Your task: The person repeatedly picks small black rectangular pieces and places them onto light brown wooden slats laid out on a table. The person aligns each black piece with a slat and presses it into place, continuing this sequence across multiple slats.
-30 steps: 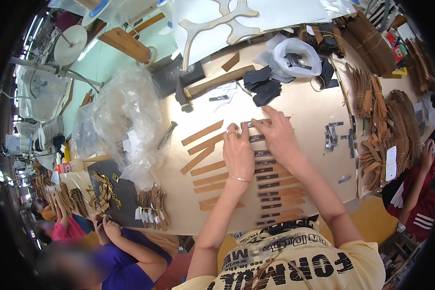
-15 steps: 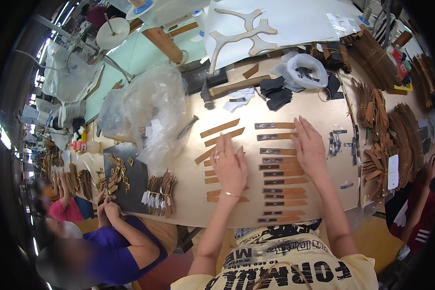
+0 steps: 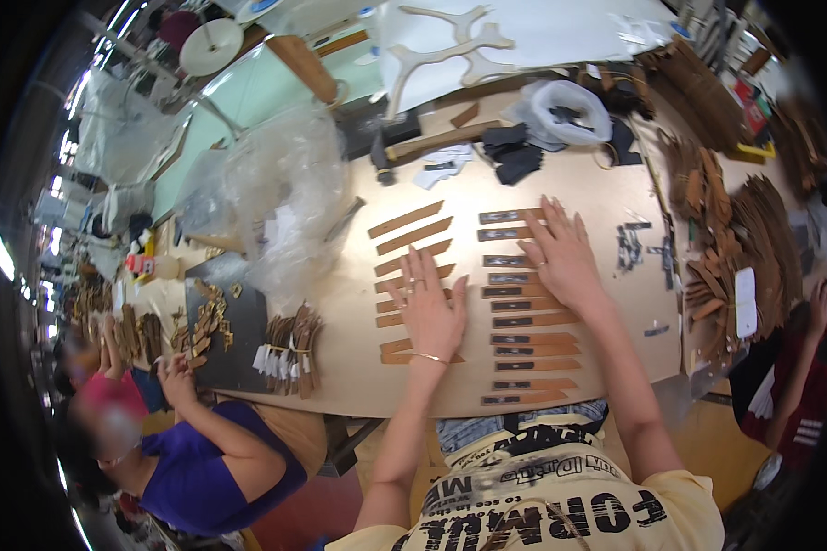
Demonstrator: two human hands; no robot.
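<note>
My left hand (image 3: 429, 310) lies open, palm down and fingers spread, over a column of plain brown leather strips (image 3: 404, 219). It hides the right ends of several of them. My right hand (image 3: 565, 257) is also open, its fingers stretched over the right ends of the upper strips in a second column. Each leather strip (image 3: 533, 354) there carries a dark, shiny patch near its left end. Neither hand has anything lifted. Small dark patches (image 3: 628, 246) lie loose to the right of my right hand.
A hammer (image 3: 381, 158) and black pieces (image 3: 508, 154) lie beyond the strips, beside a plastic bag (image 3: 570, 112). Clear plastic (image 3: 289, 202) is heaped at left, near tied strip bundles (image 3: 289, 354). Brown bundles (image 3: 767, 248) line the right. A co-worker in purple (image 3: 220, 468) sits at left.
The view has shifted slightly. My left hand has drawn back toward me, uncovering more of the upper plain strips, and its fingers have spread. My right hand's fingers are wider apart, still over the upper strips.
</note>
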